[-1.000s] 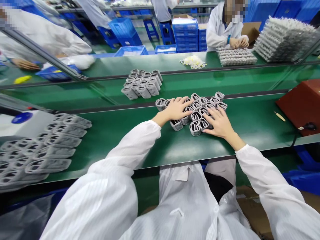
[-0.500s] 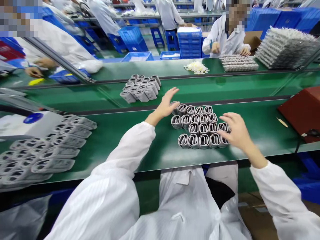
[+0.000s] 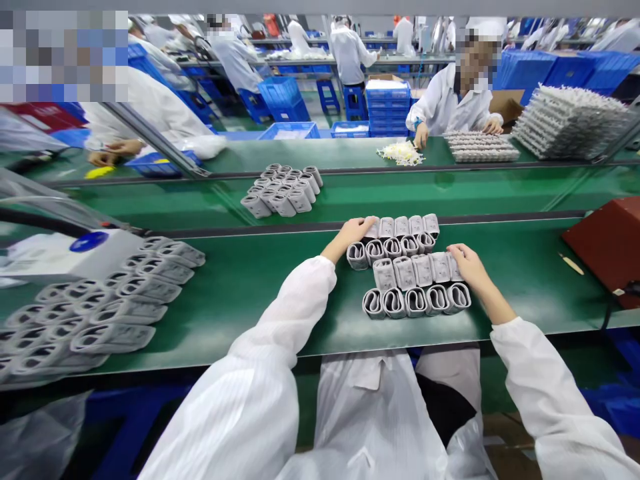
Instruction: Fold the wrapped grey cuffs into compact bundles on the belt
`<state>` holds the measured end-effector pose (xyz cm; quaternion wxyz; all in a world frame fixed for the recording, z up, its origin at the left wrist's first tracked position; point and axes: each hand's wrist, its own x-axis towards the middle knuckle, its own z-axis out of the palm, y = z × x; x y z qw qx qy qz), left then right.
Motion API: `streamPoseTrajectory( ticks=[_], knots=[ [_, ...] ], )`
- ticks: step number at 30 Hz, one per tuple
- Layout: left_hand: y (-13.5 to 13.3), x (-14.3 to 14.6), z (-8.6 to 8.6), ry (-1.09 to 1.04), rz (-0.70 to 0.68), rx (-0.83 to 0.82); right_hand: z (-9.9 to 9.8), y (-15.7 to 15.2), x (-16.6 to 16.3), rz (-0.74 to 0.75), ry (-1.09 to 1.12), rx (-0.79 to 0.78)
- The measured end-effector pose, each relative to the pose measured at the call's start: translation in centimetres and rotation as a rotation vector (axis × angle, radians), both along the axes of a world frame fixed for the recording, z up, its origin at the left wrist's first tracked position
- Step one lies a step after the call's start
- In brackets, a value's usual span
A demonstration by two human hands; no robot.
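A cluster of several small grey hollow parts (image 3: 407, 267) stands in rows on the green bench (image 3: 280, 287) in front of me. My left hand (image 3: 356, 232) rests at the cluster's far left corner, fingers curled against the back row. My right hand (image 3: 466, 261) presses against the right end of the middle row, fingers curled on a part there. Both sleeves are white.
A second group of grey parts (image 3: 283, 187) sits on the far belt. Stacked grey moulded trays (image 3: 100, 307) lie at my left, beside a white device (image 3: 65, 253). A red-brown box (image 3: 607, 247) stands at right. A person in white (image 3: 450, 100) works opposite by tray stacks (image 3: 570, 120).
Both hands were raised and open above the cluster half a second ago; now they have come down against its left and right sides. Two rows of parts now lie tipped on their sides.
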<state>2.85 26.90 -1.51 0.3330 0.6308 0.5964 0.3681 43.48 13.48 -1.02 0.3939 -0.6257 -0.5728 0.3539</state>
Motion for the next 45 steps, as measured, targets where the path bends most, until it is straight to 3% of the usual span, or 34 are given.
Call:
streamPoseTrajectory(
  ticks=[2, 4, 7, 10, 12, 19, 22, 24, 27, 30, 32, 34, 41, 45],
  knots=[
    [-0.9, -1.3, 0.3, -0.012, 0.024, 0.026, 0.1, -0.6, 0.8, -0.028, -0.025, 0.071],
    [-3.3, -3.1, -0.1, -0.046, 0.071, 0.063, -0.1, -2.7, 2.6, -0.038, -0.086, 0.262],
    [-8.3, -5.0, -1.5, -0.086, 0.073, 0.100, -0.9, -7.4, 5.0, 0.142, -0.177, 0.460],
    [-11.7, -4.7, -2.3, -0.086, -0.036, 0.120, -1.3, -10.7, 5.3, 0.382, -0.238, 0.348],
    [-12.5, -3.7, -2.0, -0.032, -0.079, 0.113, -1.3, -11.5, 4.5, 0.400, -0.247, 0.241],
    [-11.4, -1.0, 0.7, 0.072, -0.024, -0.186, -0.6, -11.0, 3.0, 0.172, 0.040, -0.186],
    [-11.2, -0.3, 1.7, 0.254, -0.022, -0.312, -0.3, -11.1, 3.2, 0.110, -0.030, -0.267],
    [-11.1, 0.0, 2.0, 0.304, -0.003, -0.323, 0.0, -11.5, 3.4, 0.053, -0.162, -0.206],
    [-11.0, 0.3, 1.7, 0.303, 0.084, -0.078, 0.6, -12.5, 3.5, 0.031, -0.437, 0.130],
    [-10.4, 1.2, 1.0, 0.332, 0.024, 0.134, 1.2, -12.9, 2.7, 0.327, -0.679, 0.392],
    [-9.6, 2.2, 0.7, 0.315, -0.073, 0.104, 1.3, -12.7, 1.4, 0.507, -0.777, 0.390],
    [-8.8, 3.3, 0.4, 0.271, -0.139, 0.047, 1.2, -12.6, -0.6, 0.564, -0.832, 0.354],
    [-7.3, 3.2, -0.6, 0.150, -0.130, 0.155, 0.0, -14.0, -8.2, 0.469, -0.863, 0.382],
    [-6.8, 2.2, -1.8, 0.029, -0.110, 0.190, 0.3, -16.1, -8.2, 0.418, -0.774, 0.346]
  ],
)
